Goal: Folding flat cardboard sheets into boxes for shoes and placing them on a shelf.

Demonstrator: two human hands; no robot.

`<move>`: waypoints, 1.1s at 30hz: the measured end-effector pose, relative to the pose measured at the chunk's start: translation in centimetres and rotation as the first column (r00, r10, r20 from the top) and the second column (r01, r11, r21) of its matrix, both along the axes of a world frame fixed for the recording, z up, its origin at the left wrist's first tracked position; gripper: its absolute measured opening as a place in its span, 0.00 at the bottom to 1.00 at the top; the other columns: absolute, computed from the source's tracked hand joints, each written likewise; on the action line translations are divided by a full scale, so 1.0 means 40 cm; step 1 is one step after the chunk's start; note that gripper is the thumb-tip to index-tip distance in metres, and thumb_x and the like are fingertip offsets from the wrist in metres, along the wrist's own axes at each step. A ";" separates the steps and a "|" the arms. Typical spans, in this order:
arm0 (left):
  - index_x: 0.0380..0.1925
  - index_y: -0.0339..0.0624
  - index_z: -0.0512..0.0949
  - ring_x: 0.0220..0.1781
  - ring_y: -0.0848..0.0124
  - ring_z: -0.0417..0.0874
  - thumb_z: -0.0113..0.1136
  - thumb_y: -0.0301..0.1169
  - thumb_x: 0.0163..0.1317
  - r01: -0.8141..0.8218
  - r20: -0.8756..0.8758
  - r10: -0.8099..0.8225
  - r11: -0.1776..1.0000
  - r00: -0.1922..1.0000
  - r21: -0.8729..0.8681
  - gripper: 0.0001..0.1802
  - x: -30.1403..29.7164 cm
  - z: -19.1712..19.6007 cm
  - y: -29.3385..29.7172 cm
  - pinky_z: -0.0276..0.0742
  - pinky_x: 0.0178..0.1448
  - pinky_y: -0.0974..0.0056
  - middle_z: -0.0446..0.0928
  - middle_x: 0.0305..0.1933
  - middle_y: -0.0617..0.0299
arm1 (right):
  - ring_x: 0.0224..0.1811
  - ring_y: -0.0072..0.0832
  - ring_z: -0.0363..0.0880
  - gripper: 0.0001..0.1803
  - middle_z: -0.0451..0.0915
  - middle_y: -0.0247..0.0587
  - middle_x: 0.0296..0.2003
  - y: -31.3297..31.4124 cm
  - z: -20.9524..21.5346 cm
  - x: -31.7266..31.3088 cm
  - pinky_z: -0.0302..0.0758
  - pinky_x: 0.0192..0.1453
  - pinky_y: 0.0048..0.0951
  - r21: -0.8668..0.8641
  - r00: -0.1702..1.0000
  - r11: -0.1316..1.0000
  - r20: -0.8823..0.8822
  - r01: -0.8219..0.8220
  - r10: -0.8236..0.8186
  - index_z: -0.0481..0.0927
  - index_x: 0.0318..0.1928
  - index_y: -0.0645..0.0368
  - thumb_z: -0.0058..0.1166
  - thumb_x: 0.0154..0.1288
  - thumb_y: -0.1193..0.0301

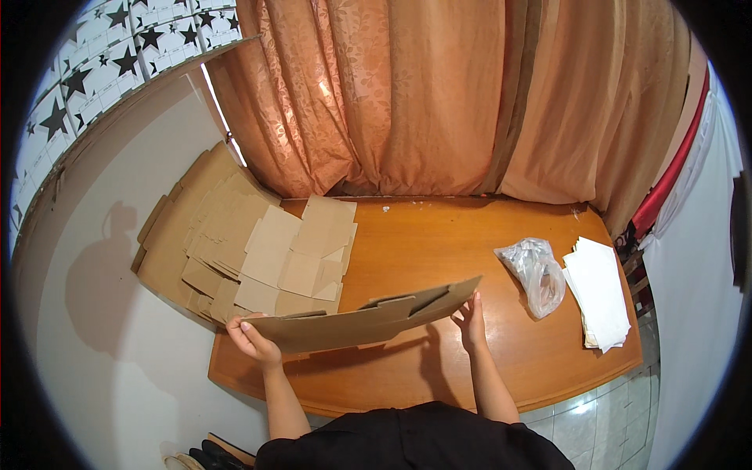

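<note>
A brown cardboard sheet [352, 332] with cut flaps and slots along its upper edge is held tilted above the near part of the table. My left hand [254, 341] grips its left end, thumb on top. At the other end, my right hand [471, 319] has its fingers closed on the sheet's right edge, partly behind it. Beyond the sheet on the left lies a pile of flat cardboard pieces [219, 227], with lighter die-cut pieces [301, 258] overlapping it on the table.
The wooden table [415, 243] reaches back to orange curtains [439, 94]. On its right side rest a clear plastic bag [536, 274] and a stack of white paper [598, 294]. A pale wall [86, 258] borders the left, and floor tiles [583, 423] show at lower right.
</note>
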State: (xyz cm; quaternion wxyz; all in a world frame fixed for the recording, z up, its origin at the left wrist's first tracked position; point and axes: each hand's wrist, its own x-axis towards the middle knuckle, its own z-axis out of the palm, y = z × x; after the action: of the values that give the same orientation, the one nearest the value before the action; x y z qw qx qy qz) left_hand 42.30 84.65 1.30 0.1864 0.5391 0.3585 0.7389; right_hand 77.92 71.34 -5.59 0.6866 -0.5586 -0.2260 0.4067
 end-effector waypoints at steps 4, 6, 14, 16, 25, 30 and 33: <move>0.41 0.38 0.60 0.35 0.69 0.73 0.35 0.33 0.70 0.163 0.050 -0.161 0.985 0.986 -0.046 0.09 0.047 0.004 -0.028 0.71 0.46 0.63 0.76 0.33 0.53 | 0.69 0.36 0.52 0.40 0.56 0.40 0.66 -0.020 -0.049 0.002 0.54 0.64 0.56 -0.075 0.997 0.996 -0.060 0.047 -0.051 0.56 0.66 0.51 0.29 0.64 0.36; 0.42 0.38 0.59 0.38 0.65 0.77 0.35 0.31 0.70 0.267 0.143 -0.253 0.959 0.957 -0.091 0.08 0.051 -0.006 -0.040 0.72 0.51 0.58 0.76 0.39 0.49 | 0.69 0.35 0.52 0.41 0.56 0.40 0.66 -0.033 -0.031 -0.012 0.54 0.64 0.56 -0.090 0.996 0.994 -0.057 0.064 -0.070 0.57 0.65 0.52 0.29 0.64 0.36; 0.41 0.38 0.59 0.51 0.61 0.75 0.32 0.31 0.71 0.433 0.015 -0.433 0.900 0.901 -0.049 0.08 0.134 -0.049 -0.089 0.66 0.60 0.57 0.74 0.49 0.42 | 0.52 0.29 0.67 0.28 0.69 0.40 0.50 0.009 -0.159 -0.059 0.67 0.53 0.31 0.075 0.991 0.997 -0.127 -0.031 0.041 0.66 0.57 0.54 0.32 0.70 0.46; 0.41 0.39 0.59 0.51 0.62 0.75 0.32 0.31 0.71 0.479 0.082 -0.473 0.875 0.877 -0.070 0.08 0.141 -0.044 -0.105 0.64 0.63 0.57 0.73 0.49 0.42 | 0.51 0.28 0.70 0.27 0.72 0.42 0.48 0.011 -0.225 -0.062 0.70 0.54 0.31 -0.002 0.978 1.000 -0.210 -0.002 0.001 0.66 0.57 0.59 0.35 0.70 0.50; 0.36 0.40 0.66 0.62 0.62 0.63 0.42 0.32 0.67 0.641 0.225 -0.609 0.760 0.760 -0.109 0.08 0.083 -0.109 -0.168 0.51 0.70 0.54 0.66 0.55 0.49 | 0.30 0.28 0.78 0.17 0.80 0.39 0.33 -0.119 -0.046 -0.154 0.77 0.32 0.30 -0.099 0.766 0.927 -0.598 -0.361 0.234 0.75 0.46 0.51 0.37 0.69 0.56; 0.32 0.41 0.67 0.65 0.59 0.60 0.42 0.37 0.67 0.654 0.066 -0.651 0.752 0.756 -0.083 0.11 0.096 -0.110 -0.184 0.48 0.71 0.53 0.63 0.58 0.50 | 0.28 0.23 0.75 0.18 0.79 0.35 0.33 -0.111 -0.021 -0.152 0.73 0.26 0.26 -0.279 0.821 0.829 -0.473 -0.484 0.320 0.75 0.48 0.48 0.37 0.69 0.55; 0.34 0.41 0.69 0.67 0.57 0.59 0.38 0.45 0.68 0.680 0.162 -0.668 0.733 0.726 -0.026 0.18 0.090 -0.116 -0.168 0.45 0.72 0.52 0.63 0.59 0.49 | 0.24 0.19 0.71 0.18 0.76 0.31 0.29 -0.111 -0.004 -0.154 0.68 0.23 0.22 -0.299 0.803 0.804 -0.498 -0.513 0.327 0.74 0.48 0.48 0.37 0.69 0.55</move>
State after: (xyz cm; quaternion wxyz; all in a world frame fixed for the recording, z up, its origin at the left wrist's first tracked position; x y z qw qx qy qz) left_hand 45.91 77.91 -3.33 0.4894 0.5702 0.1547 0.6414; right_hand 71.75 66.90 -5.76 0.4714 -0.5249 -0.0996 0.7016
